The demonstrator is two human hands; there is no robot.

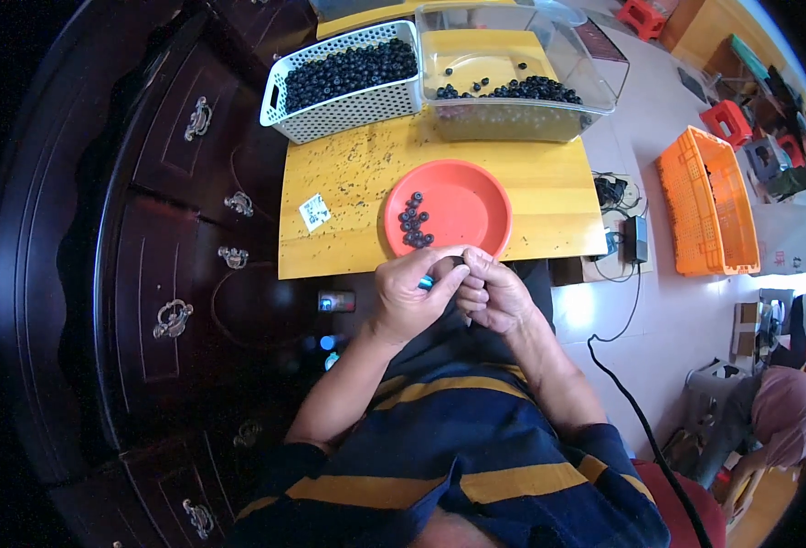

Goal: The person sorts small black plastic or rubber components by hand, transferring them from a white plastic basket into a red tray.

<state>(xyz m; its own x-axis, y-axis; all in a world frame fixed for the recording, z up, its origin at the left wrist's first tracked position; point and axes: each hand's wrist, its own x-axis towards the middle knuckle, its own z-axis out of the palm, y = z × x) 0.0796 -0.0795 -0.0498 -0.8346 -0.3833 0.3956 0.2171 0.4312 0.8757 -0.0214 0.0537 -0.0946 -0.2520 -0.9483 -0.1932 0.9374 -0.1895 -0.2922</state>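
My left hand (408, 290) and my right hand (497, 294) meet just over the near rim of a red plastic bowl (481, 196). Both are closed, fingertips together around a small dark piece (458, 261), mostly covered by the fingers. A bit of a bright blue object (426, 282) shows in the left hand's curl; its kind is hidden. Several small dark round pieces (410, 219), like beads or berries, lie along the bowl's left side. My forearms come up from below, over my dark blue and mustard striped shirt.
On the yellow table (549, 219), strewn with dark crumbs, stand a white perforated basket (348, 117) full of dark round pieces and a clear bin (513, 128) with fewer. A white printed square (314, 212) lies left. Drawers flank the left; an orange crate (709, 205), cables and another person (778, 420) are right.
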